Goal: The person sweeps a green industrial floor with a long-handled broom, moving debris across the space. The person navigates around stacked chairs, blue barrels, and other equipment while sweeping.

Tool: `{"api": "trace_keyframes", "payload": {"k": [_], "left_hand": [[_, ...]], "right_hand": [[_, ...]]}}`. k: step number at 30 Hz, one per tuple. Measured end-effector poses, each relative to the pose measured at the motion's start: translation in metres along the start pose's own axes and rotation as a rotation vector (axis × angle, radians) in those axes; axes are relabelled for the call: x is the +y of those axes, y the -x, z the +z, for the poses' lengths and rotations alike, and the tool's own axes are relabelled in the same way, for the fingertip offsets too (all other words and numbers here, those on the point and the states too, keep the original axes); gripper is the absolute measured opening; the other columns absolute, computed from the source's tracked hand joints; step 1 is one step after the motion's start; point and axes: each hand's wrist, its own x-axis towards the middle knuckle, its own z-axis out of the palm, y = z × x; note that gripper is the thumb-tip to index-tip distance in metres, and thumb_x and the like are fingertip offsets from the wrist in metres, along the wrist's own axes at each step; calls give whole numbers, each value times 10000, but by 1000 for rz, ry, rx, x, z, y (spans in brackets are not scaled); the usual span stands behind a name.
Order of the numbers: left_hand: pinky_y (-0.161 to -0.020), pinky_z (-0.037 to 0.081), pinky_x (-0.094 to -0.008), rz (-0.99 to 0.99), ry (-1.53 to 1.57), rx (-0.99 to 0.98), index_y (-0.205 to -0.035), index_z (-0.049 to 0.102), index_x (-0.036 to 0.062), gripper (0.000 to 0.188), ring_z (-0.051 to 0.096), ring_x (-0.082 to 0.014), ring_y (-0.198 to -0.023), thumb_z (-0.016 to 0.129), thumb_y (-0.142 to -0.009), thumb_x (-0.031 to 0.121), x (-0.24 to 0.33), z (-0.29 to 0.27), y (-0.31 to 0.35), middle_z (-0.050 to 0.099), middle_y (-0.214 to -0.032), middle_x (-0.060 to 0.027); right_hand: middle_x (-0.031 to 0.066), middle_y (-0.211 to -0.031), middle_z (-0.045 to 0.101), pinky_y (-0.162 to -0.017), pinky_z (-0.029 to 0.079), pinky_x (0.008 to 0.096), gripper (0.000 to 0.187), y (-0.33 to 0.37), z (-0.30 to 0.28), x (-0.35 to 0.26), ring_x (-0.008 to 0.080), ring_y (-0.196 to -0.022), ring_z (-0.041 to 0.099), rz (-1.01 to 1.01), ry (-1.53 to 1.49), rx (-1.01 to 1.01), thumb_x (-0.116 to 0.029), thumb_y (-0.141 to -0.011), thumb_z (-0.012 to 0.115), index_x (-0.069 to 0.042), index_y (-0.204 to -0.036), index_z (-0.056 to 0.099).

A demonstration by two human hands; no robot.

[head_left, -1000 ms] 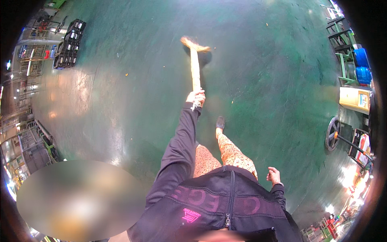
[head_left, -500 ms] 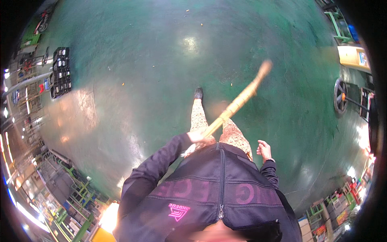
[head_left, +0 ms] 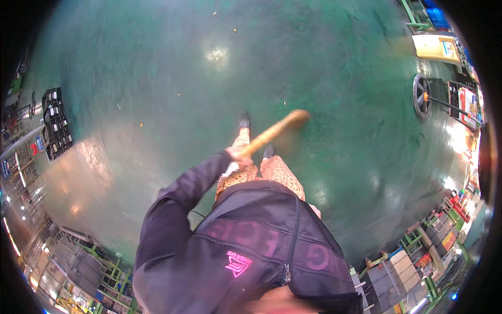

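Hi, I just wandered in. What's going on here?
A person in a dark zip-up jacket is standing or walking on a green floor. Their left hand holds a tan stick-like tool, angled forward and to the right; its far end is blurred, so I can't tell whether it touches the floor. Only a sliver of what looks like the right hand shows beside the hip. Ahead, small pale bits lie scattered.

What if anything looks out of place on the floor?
Small yellowish bits lie scattered on the green floor, one near the tip of the stick in the left hand; they look like stray debris. A paler patch at the left could be wear or glare.
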Motion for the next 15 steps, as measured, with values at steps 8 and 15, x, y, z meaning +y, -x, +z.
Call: {"api": "trace_keyframes", "payload": {"k": [8,15], "left_hand": [[-336,350,-244,259,-14,658,-902,486,33,372,444,-111,-375,647,-581,-64,87,-128,133,467,-525,-25],[-343,401,-265,649,-162,915,-929,431,26,414,490,-145,-385,577,-550,-56,130,-77,77,487,-532,-60]], "right_hand": [[8,-671,509,-495,453,228,279,-30,10,-72,94,-550,508,116,-192,88,-95,-815,434,-61,-1080,514],[0,-649,491,-485,454,219,269,-44,19,-137,82,-534,491,-43,-152,70,-102,-825,437,-61,-1079,517]]}}
